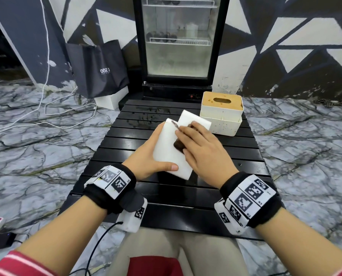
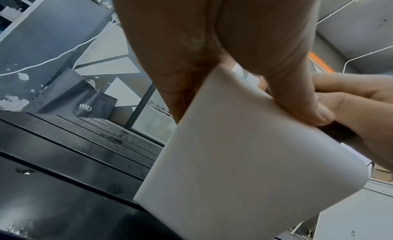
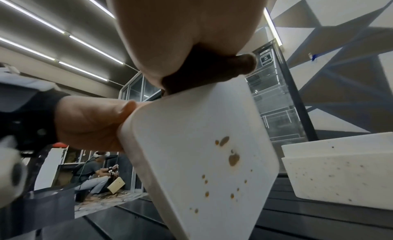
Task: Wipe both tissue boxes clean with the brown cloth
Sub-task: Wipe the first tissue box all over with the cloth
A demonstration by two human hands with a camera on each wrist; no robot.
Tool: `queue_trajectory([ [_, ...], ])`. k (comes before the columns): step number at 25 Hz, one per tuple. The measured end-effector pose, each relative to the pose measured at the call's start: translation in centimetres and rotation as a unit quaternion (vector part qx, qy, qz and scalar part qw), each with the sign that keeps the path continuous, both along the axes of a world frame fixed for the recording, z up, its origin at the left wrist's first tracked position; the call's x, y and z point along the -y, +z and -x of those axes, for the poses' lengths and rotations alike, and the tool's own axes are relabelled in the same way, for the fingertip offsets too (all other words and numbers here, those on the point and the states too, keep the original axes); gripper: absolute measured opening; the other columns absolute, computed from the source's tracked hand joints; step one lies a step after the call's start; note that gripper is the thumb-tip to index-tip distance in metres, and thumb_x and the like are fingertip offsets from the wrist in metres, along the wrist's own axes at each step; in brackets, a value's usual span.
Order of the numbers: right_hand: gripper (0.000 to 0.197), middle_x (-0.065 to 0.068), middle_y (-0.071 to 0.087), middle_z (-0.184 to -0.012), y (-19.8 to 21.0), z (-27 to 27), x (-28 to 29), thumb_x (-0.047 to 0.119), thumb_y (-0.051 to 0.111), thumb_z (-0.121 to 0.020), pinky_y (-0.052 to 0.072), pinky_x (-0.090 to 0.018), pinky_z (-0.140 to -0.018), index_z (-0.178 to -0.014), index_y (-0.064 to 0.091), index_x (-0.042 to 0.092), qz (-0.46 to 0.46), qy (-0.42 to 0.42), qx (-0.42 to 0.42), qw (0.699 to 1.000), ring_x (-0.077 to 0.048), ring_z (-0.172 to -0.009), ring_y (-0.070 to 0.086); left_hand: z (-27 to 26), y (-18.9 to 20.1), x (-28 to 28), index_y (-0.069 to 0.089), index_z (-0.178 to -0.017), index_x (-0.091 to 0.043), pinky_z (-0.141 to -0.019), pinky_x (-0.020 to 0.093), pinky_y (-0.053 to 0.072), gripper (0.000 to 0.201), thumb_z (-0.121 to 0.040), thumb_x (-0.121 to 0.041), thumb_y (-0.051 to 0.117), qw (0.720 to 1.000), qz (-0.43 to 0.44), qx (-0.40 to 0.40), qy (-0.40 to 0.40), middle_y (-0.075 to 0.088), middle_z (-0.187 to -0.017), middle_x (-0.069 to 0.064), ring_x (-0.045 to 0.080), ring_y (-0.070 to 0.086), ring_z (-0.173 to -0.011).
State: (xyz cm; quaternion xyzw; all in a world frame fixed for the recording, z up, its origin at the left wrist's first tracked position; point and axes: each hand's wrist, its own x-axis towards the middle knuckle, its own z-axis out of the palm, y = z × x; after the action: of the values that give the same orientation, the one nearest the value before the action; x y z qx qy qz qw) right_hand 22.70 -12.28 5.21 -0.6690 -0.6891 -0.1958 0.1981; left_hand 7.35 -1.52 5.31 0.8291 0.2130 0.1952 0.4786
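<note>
My left hand is gripping the white tissue box; my right hand is pressing the brown cloth flat-fingered on it; second tissue box sitting at 1 o'clock.

The left hand curls its grip round the white box, thumb across the near face. The right hand lies palm-down, fingers pressing the brown cloth against it
</note>
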Motion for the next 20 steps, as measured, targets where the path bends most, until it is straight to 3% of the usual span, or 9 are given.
queue_trajectory([
  [2, 0.044, -0.007, 0.056, -0.127, -0.2, 0.3, 0.1, 0.024, 0.040, -0.086, 0.046, -0.047, -0.095, -0.126, 0.051, 0.011, 0.000, -0.018, -0.010, 1.000, -0.033, -0.124, 0.046, -0.1, 0.0, -0.1, 0.013, -0.123, -0.063, -0.078, 0.005, 0.043, 0.101, -0.069, -0.014, 0.082, 1.000, -0.003, -0.005, 0.002, 0.050, -0.119, -0.028, -0.014, 0.053, -0.101],
  [7, 0.041, -0.008, 0.058, -0.123, -0.6, 0.5, -0.3, 0.024, 0.040, -0.087, 0.047, -0.046, -0.093, -0.123, 0.054, 0.010, 0.001, 0.040, 0.036, 0.999, -0.033, -0.120, 0.049, -0.3, 0.2, -0.2, 0.015, -0.118, -0.061, -0.075, 0.003, 0.041, 0.096, -0.071, -0.007, 0.079, 1.000, -0.004, -0.002, -0.003, 0.051, -0.115, -0.027, -0.019, 0.053, -0.097],
  [14, 0.043, -0.006, 0.059, -0.123, 1.7, -2.5, -2.3, 0.026, 0.037, -0.086, 0.046, -0.047, -0.093, -0.123, 0.055, 0.012, 0.001, -0.008, -0.030, 1.000, -0.032, -0.115, 0.049, -0.6, 0.2, -0.2, 0.022, -0.121, -0.054, -0.076, 0.001, 0.039, 0.092, -0.071, -0.002, 0.078, 1.000, -0.004, 0.004, -0.017, 0.048, -0.116, -0.025, -0.021, 0.050, -0.095],
  [17, 0.042, -0.006, 0.056, -0.126, 2.6, -3.0, -2.4, 0.024, 0.037, -0.087, 0.039, -0.037, -0.098, -0.125, 0.052, 0.012, -0.014, -0.013, -0.085, 0.996, -0.031, -0.112, 0.049, -0.5, -0.1, -0.6, 0.019, -0.122, -0.057, -0.076, 0.000, 0.038, 0.096, -0.068, -0.010, 0.083, 1.000, -0.002, -0.009, -0.014, 0.046, -0.117, -0.028, -0.023, 0.047, -0.098],
  [20, 0.037, -0.003, 0.053, -0.127, 3.9, -3.5, -2.0, 0.014, 0.043, -0.092, 0.030, -0.022, -0.096, -0.128, 0.049, 0.014, 0.016, -0.010, -0.233, 0.972, -0.024, -0.115, 0.045, 0.2, 0.1, -0.9, 0.012, -0.126, -0.062, -0.080, -0.001, 0.037, 0.101, -0.063, -0.025, 0.081, 0.999, -0.008, -0.044, -0.010, 0.045, -0.121, -0.031, -0.021, 0.046, -0.104],
])
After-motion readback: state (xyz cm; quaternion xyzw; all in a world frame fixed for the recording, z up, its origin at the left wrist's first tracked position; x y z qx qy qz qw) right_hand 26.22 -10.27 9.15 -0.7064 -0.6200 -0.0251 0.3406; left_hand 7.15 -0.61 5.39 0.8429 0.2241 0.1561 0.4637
